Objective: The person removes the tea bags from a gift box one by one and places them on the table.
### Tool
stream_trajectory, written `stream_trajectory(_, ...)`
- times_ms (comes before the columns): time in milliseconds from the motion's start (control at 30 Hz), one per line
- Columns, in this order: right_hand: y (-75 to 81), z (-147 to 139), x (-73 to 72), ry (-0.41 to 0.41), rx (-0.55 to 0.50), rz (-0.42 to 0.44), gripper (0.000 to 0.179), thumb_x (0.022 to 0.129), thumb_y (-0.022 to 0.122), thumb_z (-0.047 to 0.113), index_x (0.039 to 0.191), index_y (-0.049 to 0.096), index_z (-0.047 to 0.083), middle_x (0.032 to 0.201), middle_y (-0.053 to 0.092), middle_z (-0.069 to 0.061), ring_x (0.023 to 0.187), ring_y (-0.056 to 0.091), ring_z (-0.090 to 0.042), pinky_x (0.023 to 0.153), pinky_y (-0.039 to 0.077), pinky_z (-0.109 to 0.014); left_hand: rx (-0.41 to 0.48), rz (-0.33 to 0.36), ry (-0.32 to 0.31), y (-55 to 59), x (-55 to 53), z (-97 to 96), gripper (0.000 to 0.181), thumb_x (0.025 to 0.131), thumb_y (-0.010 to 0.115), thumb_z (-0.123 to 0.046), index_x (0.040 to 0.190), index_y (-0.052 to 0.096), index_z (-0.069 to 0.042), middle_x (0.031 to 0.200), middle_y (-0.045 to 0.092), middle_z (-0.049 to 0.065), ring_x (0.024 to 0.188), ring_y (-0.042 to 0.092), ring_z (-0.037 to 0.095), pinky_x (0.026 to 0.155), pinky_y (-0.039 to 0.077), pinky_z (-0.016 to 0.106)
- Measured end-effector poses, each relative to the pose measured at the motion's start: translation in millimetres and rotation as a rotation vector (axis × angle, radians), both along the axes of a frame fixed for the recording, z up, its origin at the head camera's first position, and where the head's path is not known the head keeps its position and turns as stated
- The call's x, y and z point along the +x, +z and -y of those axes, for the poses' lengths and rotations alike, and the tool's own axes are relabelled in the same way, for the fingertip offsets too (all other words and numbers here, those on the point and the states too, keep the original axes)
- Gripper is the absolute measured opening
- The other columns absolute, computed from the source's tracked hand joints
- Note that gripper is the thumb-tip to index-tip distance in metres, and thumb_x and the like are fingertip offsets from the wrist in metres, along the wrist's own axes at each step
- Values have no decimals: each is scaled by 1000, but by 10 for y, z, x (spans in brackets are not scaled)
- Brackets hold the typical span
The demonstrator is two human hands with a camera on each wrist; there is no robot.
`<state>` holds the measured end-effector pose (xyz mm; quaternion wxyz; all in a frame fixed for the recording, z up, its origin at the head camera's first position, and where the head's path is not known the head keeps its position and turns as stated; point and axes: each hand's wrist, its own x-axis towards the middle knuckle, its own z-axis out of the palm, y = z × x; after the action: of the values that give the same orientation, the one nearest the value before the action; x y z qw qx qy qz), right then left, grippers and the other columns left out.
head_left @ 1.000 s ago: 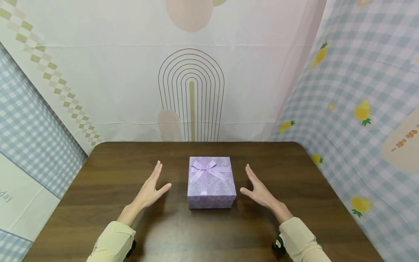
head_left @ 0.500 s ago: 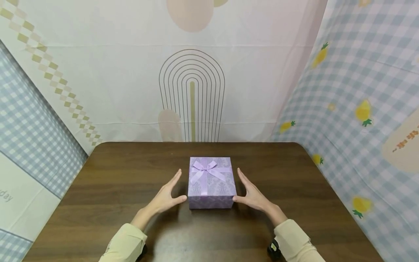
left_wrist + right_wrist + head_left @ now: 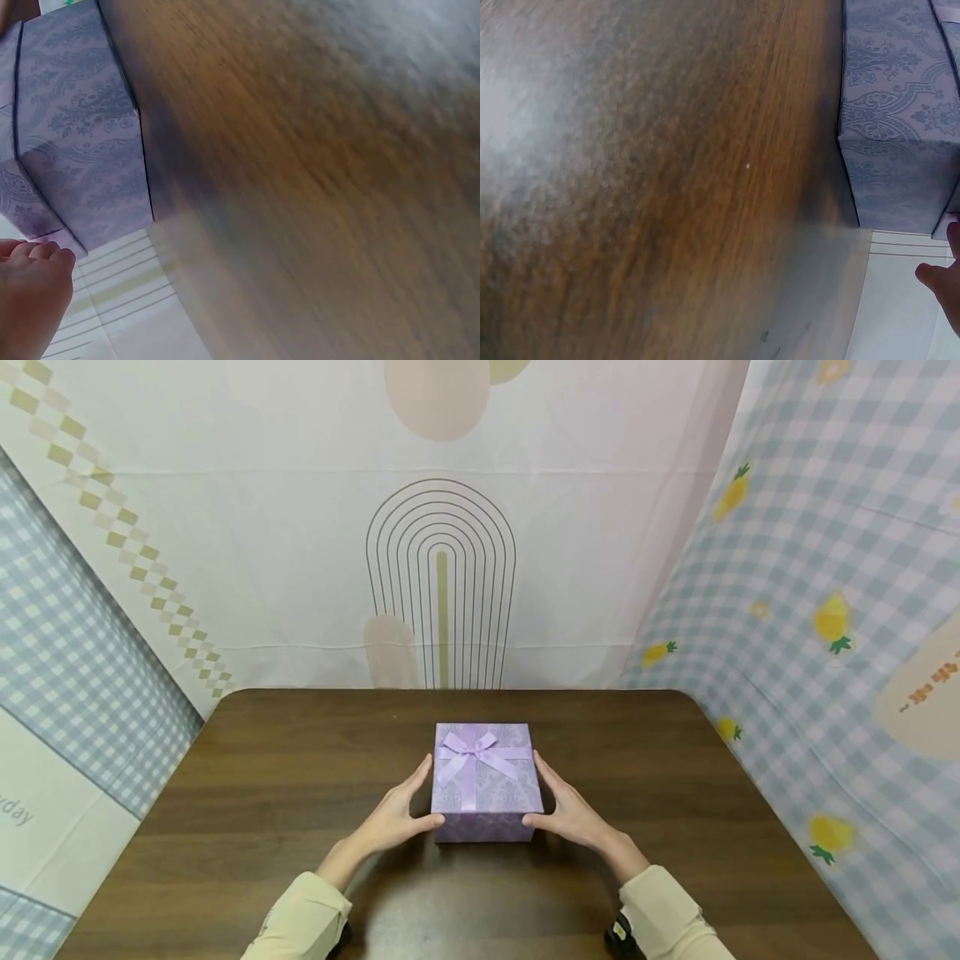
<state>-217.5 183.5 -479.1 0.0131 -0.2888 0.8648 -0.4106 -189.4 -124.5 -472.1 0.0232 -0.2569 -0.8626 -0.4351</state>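
A square lilac gift box with a damask pattern, its lid topped by a ribbon bow, rests on the brown table. My left hand grips its left side, thumb across the near left corner and fingers along the lid's edge. On the opposite side my right hand holds it the same way, thumb on the front face. The left wrist view shows fingertips at the lid's rim beside the patterned box wall. Part of the right hand shows by the box in the right wrist view.
The dark wooden table has rounded far corners. Behind it hangs a pale cloth printed with arches. Blue checked cloth with yellow fruit closes off the right side, and more checked cloth hangs at the left.
Both hands have moved inward from either side of the gift box, from apart to gripping its sides. The box has stayed in place; the head view has shifted slightly.
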Motion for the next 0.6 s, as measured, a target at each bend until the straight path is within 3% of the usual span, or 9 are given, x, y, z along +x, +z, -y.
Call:
stream_trajectory(233, -12, 1, -2, -3, -18, -3, 102, 73, 72, 46, 145, 15, 2, 149, 18, -20, 133, 22, -36, 103, 25, -57, 2, -80, -17, -35, -16, -41, 82, 80, 69, -20, 139, 22, 11, 144, 23, 27, 129, 29, 37, 103, 25, 50)
stream_trajectory(600, -19, 9, 11, 1, -30, 4, 102, 73, 71, 47, 146, 14, 3, 149, 17, -19, 133, 23, -36, 102, 26, -57, 24, -14, -8, -10, 10, -55, 81, 81, 69, -18, 140, 20, 10, 144, 21, 27, 130, 28, 37, 105, 24, 50)
